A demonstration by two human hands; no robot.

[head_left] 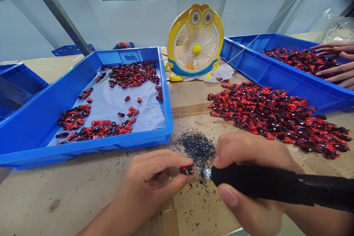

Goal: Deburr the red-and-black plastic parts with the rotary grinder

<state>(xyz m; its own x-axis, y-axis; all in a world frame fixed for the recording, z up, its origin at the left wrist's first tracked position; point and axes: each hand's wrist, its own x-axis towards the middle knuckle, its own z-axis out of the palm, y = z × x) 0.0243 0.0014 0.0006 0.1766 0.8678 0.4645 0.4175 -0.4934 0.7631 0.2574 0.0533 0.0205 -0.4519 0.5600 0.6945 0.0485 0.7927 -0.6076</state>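
Between thumb and fingertips, my left hand [155,179] pinches a small red and black part [186,170]. My right hand [249,188] is wrapped round a black handheld rotary tool [254,180] with a silver collar, held level and pointing left. Its thin metal tip meets the part's right end; whether it enters the part cannot be made out. Just behind the tip, black shavings [197,146] are heaped on the table. A large pile of similar red and black parts [276,116] lies beyond my right hand.
A blue tray [168,132] at left holds scattered parts on a white sheet. At right, another blue tray [287,77] holds more parts, with another person's hands [336,61] over it. A yellow fan [195,44] stands between the trays on the cardboard-covered table [33,191].
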